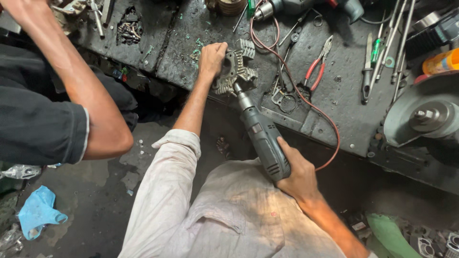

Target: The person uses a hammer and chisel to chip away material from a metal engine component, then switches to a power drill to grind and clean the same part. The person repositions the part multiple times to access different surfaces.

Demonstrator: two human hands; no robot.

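While the left hand (212,57) presses its fingers closed over a finned metal engine part (236,71) at the table (344,95) edge, the right hand (297,174) grips a grey electric drill (262,136) against it. At two o'clock lies an orange bottle (441,62); red-handled pliers (318,67) rest nearby.

Dull grey cast-metal finned part (237,69), matt dark plastic drill (264,138), grimy rough metal workbench (344,91), red-plastic-handled pliers (317,67).
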